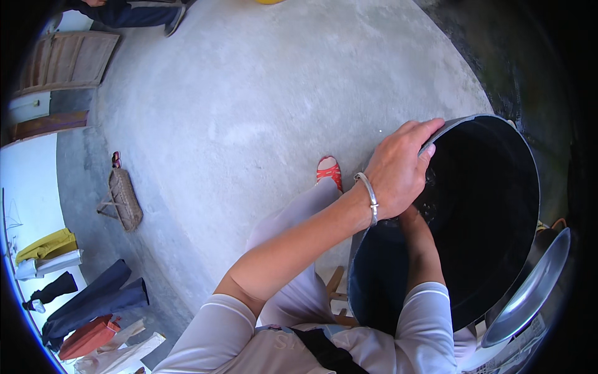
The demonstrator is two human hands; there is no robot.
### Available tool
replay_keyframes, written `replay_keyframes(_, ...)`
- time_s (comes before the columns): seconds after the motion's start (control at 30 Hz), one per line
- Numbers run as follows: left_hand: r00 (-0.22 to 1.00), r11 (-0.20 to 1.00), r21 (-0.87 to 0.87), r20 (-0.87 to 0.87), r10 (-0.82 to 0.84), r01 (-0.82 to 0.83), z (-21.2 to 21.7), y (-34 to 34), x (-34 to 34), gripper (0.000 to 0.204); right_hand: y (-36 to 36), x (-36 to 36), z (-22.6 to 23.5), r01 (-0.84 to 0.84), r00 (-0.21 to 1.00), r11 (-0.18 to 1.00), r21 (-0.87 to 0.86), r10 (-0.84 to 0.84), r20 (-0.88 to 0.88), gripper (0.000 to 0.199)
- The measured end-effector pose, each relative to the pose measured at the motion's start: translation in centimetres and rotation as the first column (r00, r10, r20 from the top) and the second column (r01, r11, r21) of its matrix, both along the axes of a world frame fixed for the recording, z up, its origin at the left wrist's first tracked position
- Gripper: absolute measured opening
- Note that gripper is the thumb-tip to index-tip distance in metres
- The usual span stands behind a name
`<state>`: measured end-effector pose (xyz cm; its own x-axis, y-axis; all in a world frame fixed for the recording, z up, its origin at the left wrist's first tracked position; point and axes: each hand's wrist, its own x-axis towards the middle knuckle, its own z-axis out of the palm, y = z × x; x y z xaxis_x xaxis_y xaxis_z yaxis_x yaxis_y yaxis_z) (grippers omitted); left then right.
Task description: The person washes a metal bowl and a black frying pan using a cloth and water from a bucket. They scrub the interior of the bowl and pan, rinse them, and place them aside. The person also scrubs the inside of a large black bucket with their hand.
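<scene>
evidently, in the head view, the left hand [398, 171] grips the left rim of the large dark bucket [492, 212], which sits to the person's right beside a metal basin [529, 288], while the right hand [409, 216] reaches inside, mostly hidden, its grip impossible to tell. the step in hand seems to be work inside the bucket; the next move likely calls for a steady rim.

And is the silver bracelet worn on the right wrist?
No, the silver bracelet circles the left wrist, behind the left hand that grips the dark container.
</scene>
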<state>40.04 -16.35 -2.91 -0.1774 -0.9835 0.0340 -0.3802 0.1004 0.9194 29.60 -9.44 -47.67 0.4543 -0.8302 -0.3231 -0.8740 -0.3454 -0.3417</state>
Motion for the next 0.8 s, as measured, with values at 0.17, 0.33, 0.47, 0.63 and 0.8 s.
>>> replay_keyframes(0.17,0.999,0.999,0.022,0.002,-0.05,0.049,0.5,-0.1,-0.1,0.034,-2.1,-4.5,-0.1,-0.216,0.972,0.976,0.032,0.218,-0.083,0.047)
replay_keyframes(0.33,0.998,0.998,0.007,0.019,-0.065,0.065,-0.5,-0.2,1.3,0.034,-5.6,-11.2,4.1,-0.044,0.888,0.999,0.021,0.048,-0.457,0.04)
replay_keyframes(0.47,0.998,0.997,0.039,-0.004,-0.059,0.059,-0.3,-0.6,0.9,0.033,-4.1,-13.1,8.9,0.081,0.791,0.977,0.196,0.057,-0.609,0.037)
replay_keyframes(0.63,0.997,0.997,0.004,0.011,-0.075,0.075,-0.9,-0.2,0.6,0.033,1.4,-13.6,4.7,0.928,0.254,0.187,0.322,-0.95,-0.18,0.036)
replay_keyframes(0.8,0.994,0.996,-0.037,0.067,-0.081,0.084,-0.9,0.2,0.9,0.032,5.1,-9.2,7.2,0.433,0.775,0.723,0.538,0.007,-0.632,0.039)
